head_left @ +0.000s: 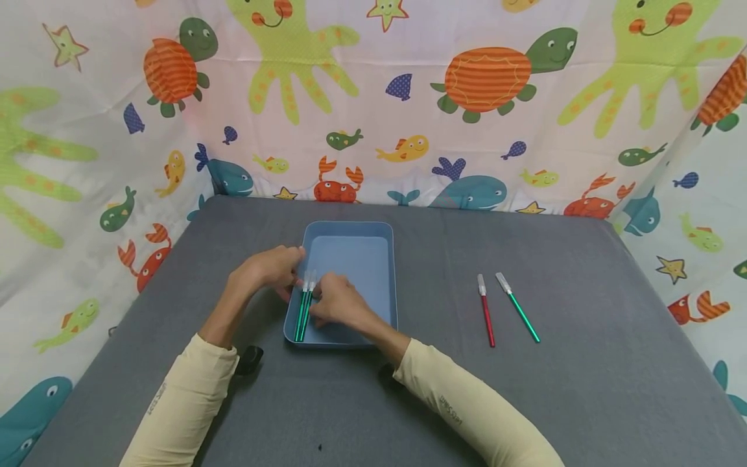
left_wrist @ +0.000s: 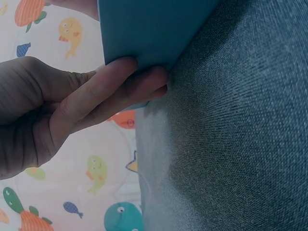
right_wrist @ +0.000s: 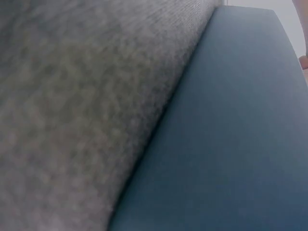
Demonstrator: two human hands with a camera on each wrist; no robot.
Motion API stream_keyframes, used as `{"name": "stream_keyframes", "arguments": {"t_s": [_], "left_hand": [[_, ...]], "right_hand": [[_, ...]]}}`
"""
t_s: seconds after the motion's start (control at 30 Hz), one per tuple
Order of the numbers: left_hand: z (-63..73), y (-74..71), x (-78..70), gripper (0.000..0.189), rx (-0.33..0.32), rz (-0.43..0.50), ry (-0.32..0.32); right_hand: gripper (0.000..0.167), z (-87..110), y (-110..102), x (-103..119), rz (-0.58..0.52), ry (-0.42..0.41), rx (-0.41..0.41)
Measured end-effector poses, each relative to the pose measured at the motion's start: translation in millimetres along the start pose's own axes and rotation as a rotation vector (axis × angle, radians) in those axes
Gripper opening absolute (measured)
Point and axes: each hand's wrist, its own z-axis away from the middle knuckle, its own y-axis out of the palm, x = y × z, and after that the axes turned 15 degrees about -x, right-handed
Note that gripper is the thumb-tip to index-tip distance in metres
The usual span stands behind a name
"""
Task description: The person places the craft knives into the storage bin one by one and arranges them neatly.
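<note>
Sleeves [head_left: 181,402]: cream, nearer than the blue tray [head_left: 362,272].
Green pens [head_left: 301,318]: two, side by side inside the tray along its left wall.
Red pen [head_left: 487,318]: on the grey surface [head_left: 438,389], right of the tray.
Loose green pen [head_left: 523,316]: farther right of the tray.
Right hand [head_left: 340,301]: inside the tray, bent fingers at the green pens; cannot tell whether it grips.
Left hand [head_left: 268,268]: pinching the tray's left rim.
Sea-animal cloth [head_left: 373,97]: behind the tray.

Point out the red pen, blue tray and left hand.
Red pen [head_left: 487,312], head view: its barrel.
Blue tray [head_left: 351,256], head view: bare floor.
Left hand [head_left: 271,267], head view: back of hand.
</note>
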Motion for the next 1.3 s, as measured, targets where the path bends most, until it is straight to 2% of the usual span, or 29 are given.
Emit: {"name": "stream_keyframes", "arguments": {"t_s": [0.27,0.5,0.6,0.73,1.13,1.3], "left_hand": [[-0.6,0.0,0.6,0.063,-0.001,-0.006,-0.003],[1.2,0.9,0.0,0.067,-0.003,0.002,-0.012],[1.5,0.9,-0.3,0.061,-0.006,-0.009,-0.006],[1.8,0.8,-1.0,0.053,-0.006,0.006,-0.015],[3.9,1.6,-3.8,0.069,-0.011,0.0,-0.046],[3.4,1.3,-4.2,0.072,-0.008,0.002,-0.041]], "right_hand": [[0.045,1.4,-3.8,-1.7,-0.002,0.006,0.065],[0.044,3.0,-11.8,-2.7,0.028,0.021,0.093],[0.041,5.5,-19.5,-4.1,0.04,0.018,0.096],[0.039,10.4,-35.5,-6.3,0.033,-0.004,0.072],[0.034,30.8,-103.2,-23.4,-0.048,-0.065,-0.067],[0.033,38.5,-131.6,-40.9,-0.008,-0.098,-0.158]]}}
